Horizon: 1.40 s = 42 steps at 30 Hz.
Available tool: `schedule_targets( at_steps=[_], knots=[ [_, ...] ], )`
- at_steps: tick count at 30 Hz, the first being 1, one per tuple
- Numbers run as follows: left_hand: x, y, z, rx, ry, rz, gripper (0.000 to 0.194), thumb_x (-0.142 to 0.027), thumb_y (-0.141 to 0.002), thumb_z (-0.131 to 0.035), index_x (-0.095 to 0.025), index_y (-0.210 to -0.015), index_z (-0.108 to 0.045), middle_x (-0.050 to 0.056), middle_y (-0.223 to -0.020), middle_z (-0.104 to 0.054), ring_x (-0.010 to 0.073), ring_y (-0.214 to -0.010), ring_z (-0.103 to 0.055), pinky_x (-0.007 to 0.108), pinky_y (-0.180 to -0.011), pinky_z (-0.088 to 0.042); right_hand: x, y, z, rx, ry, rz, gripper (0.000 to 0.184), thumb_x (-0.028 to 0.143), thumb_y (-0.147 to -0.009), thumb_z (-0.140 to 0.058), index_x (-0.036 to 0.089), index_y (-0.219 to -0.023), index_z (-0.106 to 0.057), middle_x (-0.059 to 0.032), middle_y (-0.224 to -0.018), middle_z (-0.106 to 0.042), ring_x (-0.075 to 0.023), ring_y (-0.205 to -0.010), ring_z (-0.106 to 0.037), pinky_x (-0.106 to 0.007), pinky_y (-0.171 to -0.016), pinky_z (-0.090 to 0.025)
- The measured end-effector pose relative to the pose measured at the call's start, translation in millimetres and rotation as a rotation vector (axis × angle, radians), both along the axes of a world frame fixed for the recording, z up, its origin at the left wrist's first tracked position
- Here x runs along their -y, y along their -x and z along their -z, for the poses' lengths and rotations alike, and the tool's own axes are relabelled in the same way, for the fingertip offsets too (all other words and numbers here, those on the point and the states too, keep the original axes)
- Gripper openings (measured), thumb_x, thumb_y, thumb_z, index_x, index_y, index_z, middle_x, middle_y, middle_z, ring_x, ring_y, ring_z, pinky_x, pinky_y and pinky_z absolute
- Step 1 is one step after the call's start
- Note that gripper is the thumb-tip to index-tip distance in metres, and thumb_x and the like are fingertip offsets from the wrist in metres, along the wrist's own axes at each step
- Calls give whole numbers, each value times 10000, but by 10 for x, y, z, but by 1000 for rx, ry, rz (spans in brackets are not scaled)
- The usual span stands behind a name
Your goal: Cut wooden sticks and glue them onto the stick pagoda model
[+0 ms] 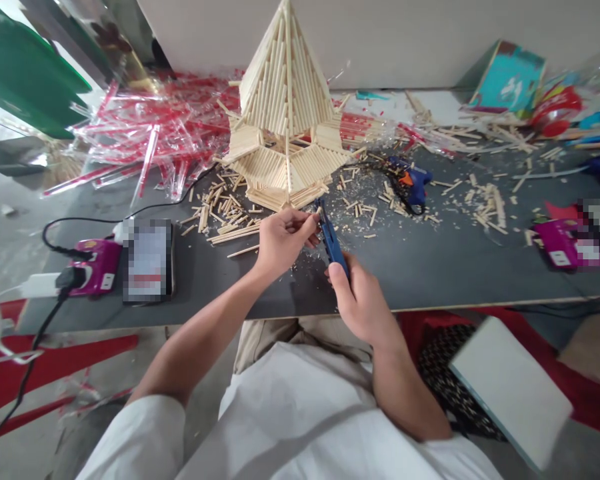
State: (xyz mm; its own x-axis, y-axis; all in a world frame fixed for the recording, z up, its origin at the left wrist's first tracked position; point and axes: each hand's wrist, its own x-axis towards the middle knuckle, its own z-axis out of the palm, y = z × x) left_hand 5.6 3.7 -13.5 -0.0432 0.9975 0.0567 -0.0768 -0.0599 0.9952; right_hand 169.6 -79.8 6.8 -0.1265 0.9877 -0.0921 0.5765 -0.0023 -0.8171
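A tower-like model building (pixel 286 100) made of thin wooden sticks stands on the dark table in front of me. Just before its base, my left hand (pixel 283 241) is closed in a pinch on a wooden stick, whose pale end (pixel 319 211) shows at the fingertips. My right hand (pixel 356 293) is wrapped round a slim blue hand tool (pixel 334 245) with a dark, narrow tip. That tip points up and away from me, beside the stick end. Whether the two touch, I cannot tell. The tool's exact kind is unclear.
Loose wooden sticks (pixel 225 207) and cut bits surround the model. Clear and red plastic wrappers (pixel 150 130) pile up behind left. A blue glue gun (pixel 418 185) lies right of the model. A phone (pixel 147 260) and a purple power strip (pixel 99 267) with cables are at left.
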Motion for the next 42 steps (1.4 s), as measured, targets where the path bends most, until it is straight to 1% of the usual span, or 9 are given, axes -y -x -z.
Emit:
schedule_targets(
  at_steps=[6, 13, 18, 20, 24, 27, 31, 35, 42],
  knots=[
    [-13, 22, 36, -13, 9, 1, 280, -420, -877, -755, -160, -793, -695, 11, -618, -704, 128, -499, -658, 259, -513, -587, -26, 31, 14, 36, 0, 12, 475, 575, -1050, -363, 202, -1222, -602, -141, -1079, -753, -312, -1022, -708, -417, -863, -514],
    [-54, 3, 81, -35, 2, -12, 258, -393, -885, -738, -146, -820, -705, 13, -629, -706, 123, -496, -661, 232, -491, -566, -48, -1, 184, -58, 14, 59, 475, 607, -1038, -401, 220, -1228, -600, -99, -1021, -760, -276, -943, -717, -391, -845, -505],
    [-58, 1, 88, -85, -13, 4, 227, -369, -914, -688, -160, -830, -662, 3, -617, -680, 133, -499, -656, 245, -498, -559, -64, 5, 200, -25, 22, 68, 480, 624, -1032, -398, 217, -1194, -596, -93, -972, -758, -268, -902, -710, -368, -812, -480],
    [-53, 20, 75, -198, -41, 12, 213, -366, -946, -641, -176, -851, -629, -8, -614, -661, 128, -497, -640, 235, -491, -520, -76, 21, 178, 9, 24, 70, 478, 630, -1033, -382, 218, -1143, -598, -93, -948, -755, -264, -873, -705, -357, -787, -461],
    [-60, 96, 39, -587, -195, 37, 256, -317, -1011, -526, -194, -788, -555, -20, -569, -583, 111, -498, -570, 230, -523, -411, -97, 73, 106, 146, 8, 75, 487, 639, -1035, -350, 220, -1000, -596, -96, -881, -743, -269, -826, -692, -343, -728, -390],
    [-83, 156, 42, -712, -275, 97, 295, -251, -1033, -455, -203, -743, -481, -8, -586, -567, 115, -524, -543, 249, -565, -386, -99, 115, 66, 222, -1, 70, 489, 628, -1040, -330, 221, -941, -583, -98, -853, -731, -270, -823, -685, -336, -705, -349],
    [-104, 188, 78, -683, -342, 152, 270, -243, -1057, -405, -211, -794, -457, 1, -633, -571, 127, -571, -550, 262, -598, -397, -76, 127, 66, 292, -33, 78, 481, 597, -1054, -300, 218, -888, -543, -116, -906, -722, -266, -876, -672, -333, -717, -333],
    [-103, 171, 103, -682, -404, 142, 277, -271, -1078, -382, -216, -811, -434, 7, -664, -555, 134, -580, -535, 277, -595, -388, -72, 88, 85, 301, -47, 46, 490, 579, -1069, -259, 227, -836, -508, -88, -851, -699, -241, -814, -647, -332, -704, -312],
    [-93, 161, 85, -707, -400, 155, 279, -264, -1080, -392, -227, -804, -389, -3, -653, -517, 135, -542, -491, 286, -566, -342, -83, 55, 100, 256, -56, 42, 492, 593, -1066, -279, 231, -820, -505, -73, -833, -685, -230, -801, -631, -322, -703, -321]
  ],
)
